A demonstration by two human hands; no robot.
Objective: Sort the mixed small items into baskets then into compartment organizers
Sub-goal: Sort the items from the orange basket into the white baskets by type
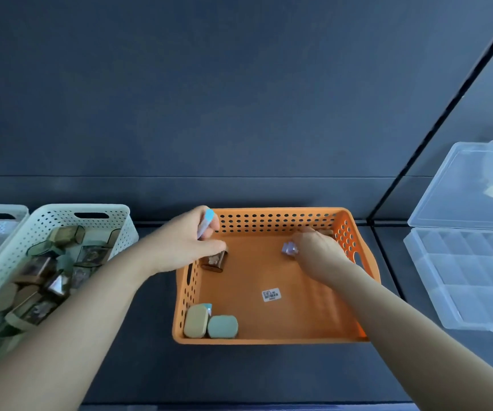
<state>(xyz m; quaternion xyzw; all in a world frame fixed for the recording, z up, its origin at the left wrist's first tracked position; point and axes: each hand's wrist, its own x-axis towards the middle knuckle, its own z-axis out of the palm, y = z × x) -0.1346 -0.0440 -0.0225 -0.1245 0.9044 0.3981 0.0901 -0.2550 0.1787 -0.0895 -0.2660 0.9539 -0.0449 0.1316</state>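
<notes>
In the middle of the frame an orange basket (269, 341) sits on the dark counter (138, 369), and both hands reach into it. The left hand (188, 238), over the basket's upper left corner, has its fingers curled round a pale tube with a blue cap (208, 216), which sticks up out of the fist. The same hand's lower fingertips touch the top of a brown tin (216, 261) lying just below them, close to the basket's left wall. The tin seems to lie on its side with its long axis roughly across the frame. The right hand (316, 253) stretches towards the basket's upper right corner, where a brownish item (326, 232) shows just past its fingertips. A small lilac piece (289, 249) lies against its thumb side, and I cannot tell whether those fingers clamp anything. A beige tin (196, 320) and a green tin (222, 326) stand side by side, touching, in the basket's lower left corner. Similar brown tins fill the white basket (102, 206) at the left of the frame, so the brown tin probably belongs there. The left hand is the nearer one for that carry, though it is already laden. The clear compartment organizer (461, 277), its lid open, waits at the right edge.
</notes>
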